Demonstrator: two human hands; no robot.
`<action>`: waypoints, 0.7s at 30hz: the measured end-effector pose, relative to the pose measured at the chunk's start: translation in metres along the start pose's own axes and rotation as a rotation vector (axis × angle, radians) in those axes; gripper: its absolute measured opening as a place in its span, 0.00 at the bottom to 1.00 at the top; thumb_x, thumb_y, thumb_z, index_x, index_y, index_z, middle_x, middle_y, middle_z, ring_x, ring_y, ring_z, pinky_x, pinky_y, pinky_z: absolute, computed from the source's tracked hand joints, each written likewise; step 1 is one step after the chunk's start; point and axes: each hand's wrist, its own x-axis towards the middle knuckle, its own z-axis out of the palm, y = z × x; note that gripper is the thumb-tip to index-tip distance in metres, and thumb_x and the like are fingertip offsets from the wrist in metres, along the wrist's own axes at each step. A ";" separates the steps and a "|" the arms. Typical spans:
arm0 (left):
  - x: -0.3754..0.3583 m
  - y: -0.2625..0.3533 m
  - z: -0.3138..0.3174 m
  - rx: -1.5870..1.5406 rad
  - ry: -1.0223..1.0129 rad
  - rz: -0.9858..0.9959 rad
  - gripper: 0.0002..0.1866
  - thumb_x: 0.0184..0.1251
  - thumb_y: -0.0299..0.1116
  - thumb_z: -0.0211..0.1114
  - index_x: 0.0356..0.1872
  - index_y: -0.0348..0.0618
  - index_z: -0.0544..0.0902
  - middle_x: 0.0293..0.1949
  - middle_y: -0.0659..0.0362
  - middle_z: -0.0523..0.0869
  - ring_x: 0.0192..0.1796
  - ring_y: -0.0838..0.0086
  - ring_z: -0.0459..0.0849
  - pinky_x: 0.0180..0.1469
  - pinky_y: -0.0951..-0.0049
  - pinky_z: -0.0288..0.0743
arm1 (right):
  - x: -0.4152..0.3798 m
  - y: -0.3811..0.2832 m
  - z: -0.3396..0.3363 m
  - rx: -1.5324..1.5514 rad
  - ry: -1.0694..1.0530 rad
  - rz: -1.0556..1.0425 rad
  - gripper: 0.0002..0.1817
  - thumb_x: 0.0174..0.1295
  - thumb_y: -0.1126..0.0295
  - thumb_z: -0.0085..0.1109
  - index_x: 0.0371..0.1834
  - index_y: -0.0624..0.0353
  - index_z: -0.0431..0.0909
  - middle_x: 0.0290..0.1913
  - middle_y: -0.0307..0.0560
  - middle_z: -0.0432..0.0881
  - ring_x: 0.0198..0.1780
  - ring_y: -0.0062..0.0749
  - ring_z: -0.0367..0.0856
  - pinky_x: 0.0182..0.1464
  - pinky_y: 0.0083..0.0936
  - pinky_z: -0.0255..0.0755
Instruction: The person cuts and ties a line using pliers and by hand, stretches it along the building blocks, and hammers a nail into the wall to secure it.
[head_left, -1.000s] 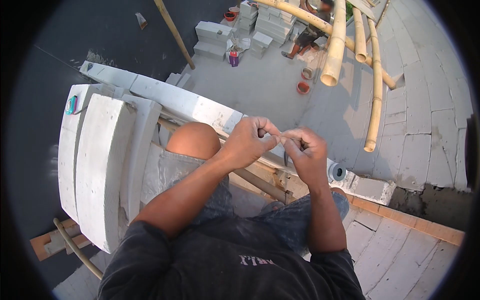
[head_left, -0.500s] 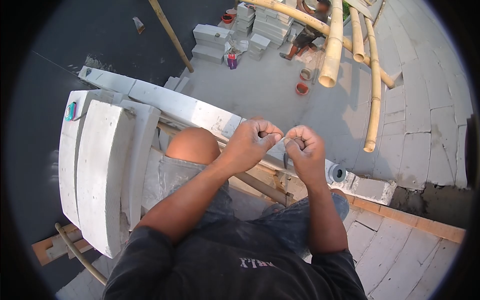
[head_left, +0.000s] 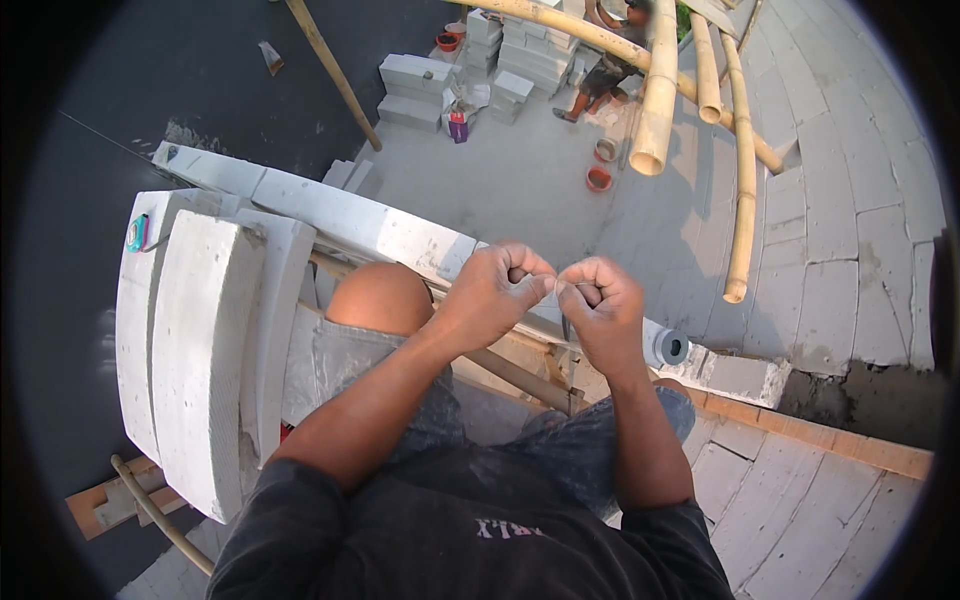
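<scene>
My left hand [head_left: 497, 290] and my right hand [head_left: 603, 305] meet above a row of white blocks [head_left: 415, 236], fingertips pinched close together. What lies between the fingertips is too small to name; a thin line seems to show there. A grey roll [head_left: 671, 346] rests on the blocks to the right of my right hand. To the left, large white blocks [head_left: 205, 350] stand on edge beside my knee, and a teal tape measure [head_left: 138, 232] sits on top of one.
Bamboo poles [head_left: 655, 110] hang over the upper right. Below, a person [head_left: 605, 80] is near stacked blocks [head_left: 535, 50], with small red buckets [head_left: 598, 179] on the floor. A wooden plank [head_left: 815, 436] runs along the lower right.
My hands have come slightly closer together, fingertips now almost touching. The view has shifted a little, and the person below has moved slightly.
</scene>
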 end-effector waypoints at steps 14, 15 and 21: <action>0.000 -0.006 0.004 0.154 0.139 0.207 0.09 0.70 0.30 0.68 0.43 0.34 0.85 0.43 0.50 0.82 0.52 0.60 0.78 0.58 0.61 0.72 | -0.003 0.001 -0.003 0.108 -0.084 0.054 0.09 0.72 0.76 0.68 0.51 0.66 0.89 0.37 0.36 0.87 0.37 0.12 0.77 0.41 0.18 0.70; 0.000 -0.005 0.003 0.179 0.141 0.213 0.08 0.69 0.30 0.67 0.42 0.34 0.84 0.44 0.48 0.82 0.53 0.57 0.78 0.58 0.60 0.72 | -0.003 -0.001 -0.004 0.107 -0.080 0.057 0.09 0.72 0.76 0.68 0.51 0.66 0.89 0.37 0.36 0.87 0.37 0.12 0.77 0.41 0.18 0.70; 0.000 -0.007 0.008 0.451 0.226 0.417 0.04 0.65 0.23 0.64 0.39 0.35 0.80 0.42 0.46 0.78 0.50 0.49 0.76 0.54 0.52 0.73 | -0.008 -0.007 -0.003 -0.015 -0.132 -0.056 0.14 0.75 0.74 0.62 0.58 0.65 0.89 0.41 0.41 0.89 0.41 0.18 0.82 0.48 0.22 0.75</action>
